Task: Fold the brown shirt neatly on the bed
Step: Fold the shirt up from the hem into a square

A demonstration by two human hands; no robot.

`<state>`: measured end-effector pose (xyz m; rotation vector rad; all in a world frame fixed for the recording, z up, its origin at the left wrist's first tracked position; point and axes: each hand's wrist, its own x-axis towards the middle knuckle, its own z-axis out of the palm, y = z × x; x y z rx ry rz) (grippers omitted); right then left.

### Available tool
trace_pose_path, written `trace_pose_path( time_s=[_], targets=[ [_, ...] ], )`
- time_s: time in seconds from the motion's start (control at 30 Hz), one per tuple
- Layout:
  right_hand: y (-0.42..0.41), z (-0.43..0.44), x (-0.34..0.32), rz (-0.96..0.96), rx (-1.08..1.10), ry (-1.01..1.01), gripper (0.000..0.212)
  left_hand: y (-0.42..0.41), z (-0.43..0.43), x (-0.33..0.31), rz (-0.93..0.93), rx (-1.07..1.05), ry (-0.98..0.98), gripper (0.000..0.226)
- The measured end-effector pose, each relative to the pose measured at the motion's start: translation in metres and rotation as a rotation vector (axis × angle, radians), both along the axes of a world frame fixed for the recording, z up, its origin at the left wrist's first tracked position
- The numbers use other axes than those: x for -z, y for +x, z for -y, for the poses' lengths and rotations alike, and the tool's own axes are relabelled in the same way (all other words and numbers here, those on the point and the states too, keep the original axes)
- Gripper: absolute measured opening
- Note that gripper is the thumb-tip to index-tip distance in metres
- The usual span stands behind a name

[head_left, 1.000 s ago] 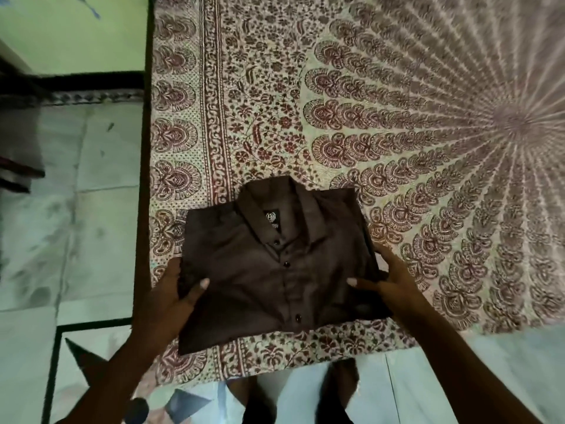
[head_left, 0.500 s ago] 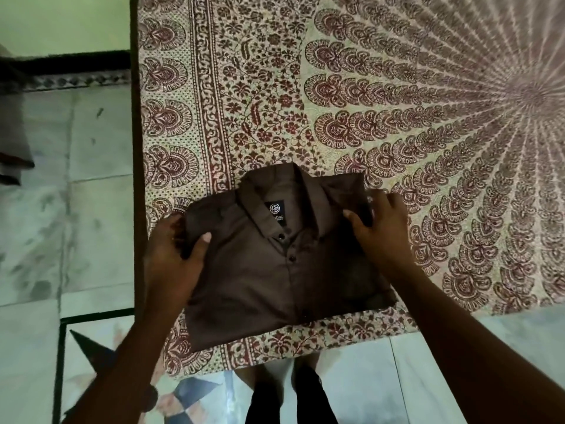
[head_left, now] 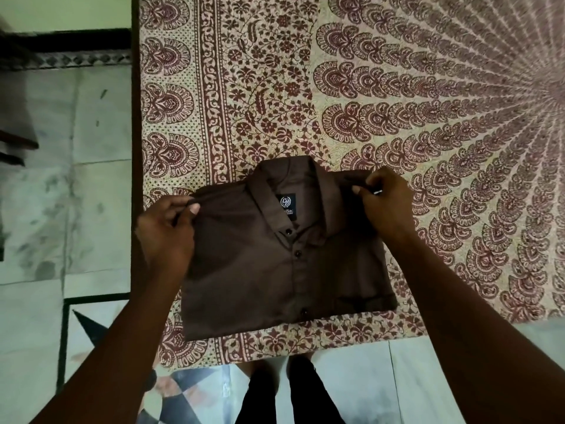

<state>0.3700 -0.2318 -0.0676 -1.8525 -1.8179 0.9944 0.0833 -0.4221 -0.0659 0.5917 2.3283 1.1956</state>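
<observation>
Shirt (head_left: 284, 258) lies folded, collar up, at the near corner of the bed (head_left: 397, 102). Its lower label text is too small to read, and its left edge is hidden under the left hand (head_left: 166, 231). Left hand pinches the left shoulder fabric; right hand (head_left: 386, 203) pinches the right shoulder corner.

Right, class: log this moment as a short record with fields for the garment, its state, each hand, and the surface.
garment: brown shirt
state: folded into a rectangle, collar and label up, buttoned
left hand: fingers pinching the shirt's upper left corner
right hand: fingers pinching the upper right shoulder edge
surface: patterned bedsheet, shirt near its front edge
</observation>
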Motion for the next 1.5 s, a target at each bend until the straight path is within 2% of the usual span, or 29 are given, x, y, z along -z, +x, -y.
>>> trace_pose_path(
  time_s=[0.17, 0.27, 0.43, 0.47, 0.57, 0.6, 0.7, 0.77, 0.87, 0.93, 1.0, 1.1, 1.17, 1.2, 1.3, 1.37, 1.43, 1.5],
  targets=[
    [0.0, 0.004, 0.0, -0.118, 0.014, 0.05, 0.018, 0.007, -0.004, -0.001, -0.033, -0.05, -0.063, 0.016],
    [0.002, 0.008, 0.001, -0.151, -0.01, 0.069, 0.019, 0.015, -0.006, -0.005, -0.043, -0.05, -0.139, 0.038],
    [0.0, 0.009, 0.01, -0.163, 0.045, 0.155, 0.022, 0.026, -0.007, -0.004, -0.081, -0.082, -0.204, 0.036],
    [0.0, 0.012, 0.011, -0.145, 0.04, 0.187, 0.019, 0.031, -0.004, -0.003, -0.14, -0.047, -0.204, 0.039],
    [0.002, 0.037, 0.013, -0.015, -0.056, 0.373, 0.025, 0.051, 0.015, -0.003, -0.501, 0.15, -0.194, 0.051],
    [0.004, 0.049, 0.012, 0.029, -0.105, 0.416, 0.03, 0.058, 0.021, -0.005, -0.57, 0.231, -0.188, 0.053],
    [0.012, 0.087, 0.017, 0.175, -0.366, 0.371, 0.055, 0.065, 0.039, 0.007, -0.624, 0.527, -0.305, 0.063],
    [0.024, 0.1, 0.029, 0.375, -0.528, 0.291, 0.075, 0.058, 0.047, 0.026, -0.65, 0.683, -0.436, 0.072],
    [0.039, 0.089, 0.045, 0.554, -0.516, 0.169, 0.089, 0.044, 0.047, 0.046, -0.679, 0.808, -0.514, 0.078],
    [0.039, 0.075, 0.046, 0.571, -0.405, 0.088, 0.093, 0.041, 0.044, 0.045, -0.678, 0.807, -0.497, 0.079],
    [0.033, 0.066, 0.038, 0.557, -0.345, 0.114, 0.088, 0.042, 0.041, 0.036, -0.691, 0.767, -0.459, 0.079],
    [0.024, 0.056, 0.03, 0.48, -0.586, 0.27, 0.073, 0.04, 0.043, 0.035, -0.728, 0.77, -0.464, 0.08],
    [0.025, 0.042, 0.036, 0.484, -0.763, 0.286, 0.071, 0.035, 0.042, 0.042, -0.731, 0.801, -0.502, 0.081],
    [0.026, 0.035, 0.041, 0.513, -0.769, 0.259, 0.072, 0.033, 0.041, 0.045, -0.719, 0.812, -0.516, 0.082],
    [0.032, 0.03, 0.044, 0.589, -0.591, 0.169, 0.077, 0.037, 0.04, 0.045, -0.691, 0.786, -0.51, 0.081],
    [0.036, 0.044, 0.035, 0.622, -0.498, 0.249, 0.078, 0.049, 0.047, 0.035, -0.708, 0.702, -0.458, 0.077],
    [0.038, 0.074, 0.023, 0.589, -0.506, 0.341, 0.078, 0.066, 0.063, 0.027, -0.699, 0.626, -0.43, 0.074],
    [0.046, 0.11, 0.021, 0.527, -0.608, 0.344, 0.082, 0.079, 0.083, 0.029, -0.673, 0.634, -0.457, 0.075]
  ],
)
